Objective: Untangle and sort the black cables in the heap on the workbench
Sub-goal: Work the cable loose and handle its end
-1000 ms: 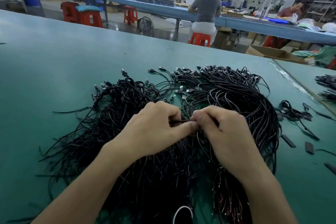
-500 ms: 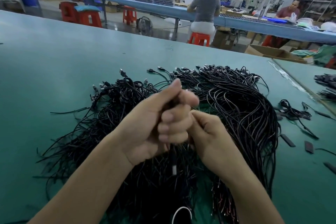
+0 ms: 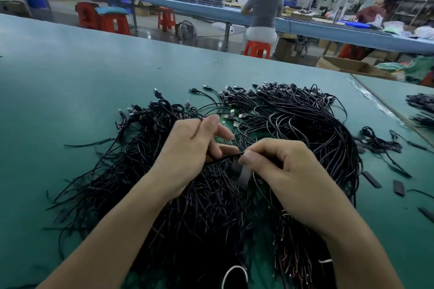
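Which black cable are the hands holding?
The short cable stretched between the left hand and the right hand, pinched by both. All the others lie loose in the heap on the green workbench.

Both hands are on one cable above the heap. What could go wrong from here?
1. The cable held between left hand and right hand likely runs on into the heap; a hard pull may tighten knots or drag neighbours along.
2. The small bundle lies close by, so dragged cables could mix into it.
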A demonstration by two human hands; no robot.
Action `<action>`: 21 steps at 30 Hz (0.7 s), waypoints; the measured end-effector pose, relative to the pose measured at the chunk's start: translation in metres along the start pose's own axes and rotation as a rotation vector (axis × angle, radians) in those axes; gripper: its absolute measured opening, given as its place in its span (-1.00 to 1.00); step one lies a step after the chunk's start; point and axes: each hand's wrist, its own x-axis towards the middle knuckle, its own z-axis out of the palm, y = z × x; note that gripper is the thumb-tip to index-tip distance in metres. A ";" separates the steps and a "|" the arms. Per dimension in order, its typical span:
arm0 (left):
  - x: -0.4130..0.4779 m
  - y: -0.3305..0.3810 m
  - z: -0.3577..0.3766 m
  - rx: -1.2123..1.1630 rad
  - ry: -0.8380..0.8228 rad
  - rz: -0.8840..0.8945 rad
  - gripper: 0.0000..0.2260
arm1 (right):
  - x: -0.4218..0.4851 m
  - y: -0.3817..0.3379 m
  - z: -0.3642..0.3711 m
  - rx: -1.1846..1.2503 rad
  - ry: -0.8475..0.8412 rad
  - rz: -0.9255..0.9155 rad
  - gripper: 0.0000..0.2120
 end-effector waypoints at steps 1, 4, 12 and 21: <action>0.000 0.000 -0.001 -0.025 0.024 -0.001 -0.58 | 0.000 0.001 -0.001 -0.016 0.032 0.009 -0.83; 0.003 0.001 -0.005 -0.121 0.163 0.016 -0.62 | -0.001 -0.001 -0.001 -0.029 0.009 0.039 -0.85; -0.005 0.001 -0.001 0.189 -0.285 -0.103 -0.58 | -0.001 -0.010 0.004 0.111 0.023 -0.139 -0.88; -0.017 0.032 -0.002 -0.380 -0.769 -0.377 -0.43 | 0.005 0.004 0.005 0.318 0.255 -0.056 -0.79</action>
